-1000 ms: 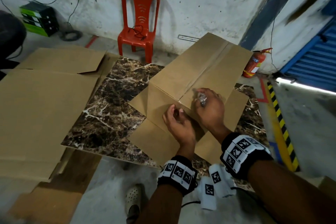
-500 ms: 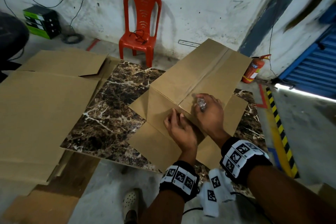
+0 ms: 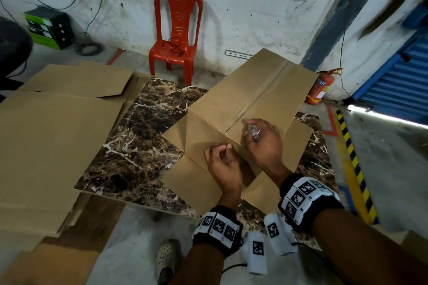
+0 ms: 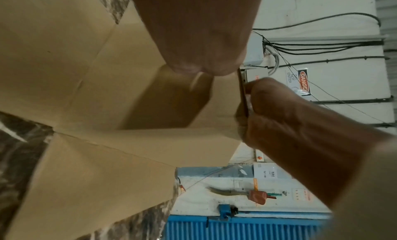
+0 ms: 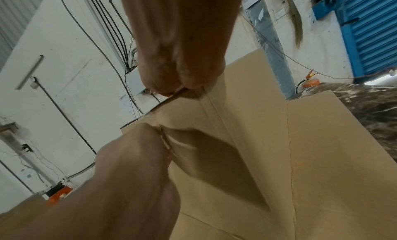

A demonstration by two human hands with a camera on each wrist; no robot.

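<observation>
Cardboard box (image 3: 243, 90), inside hidden: left hand (image 3: 223, 166) and right hand (image 3: 264, 143) each pinch a flap edge.

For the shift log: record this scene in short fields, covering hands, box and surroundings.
item: cardboard box, lying on the marble table, flaps spread out
left: left hand pinches an edge of the box
right: right hand pinches the box edge close beside the left hand
left side: flat cardboard sheets
background: red chair at the wall, fire extinguisher on the floor
</observation>
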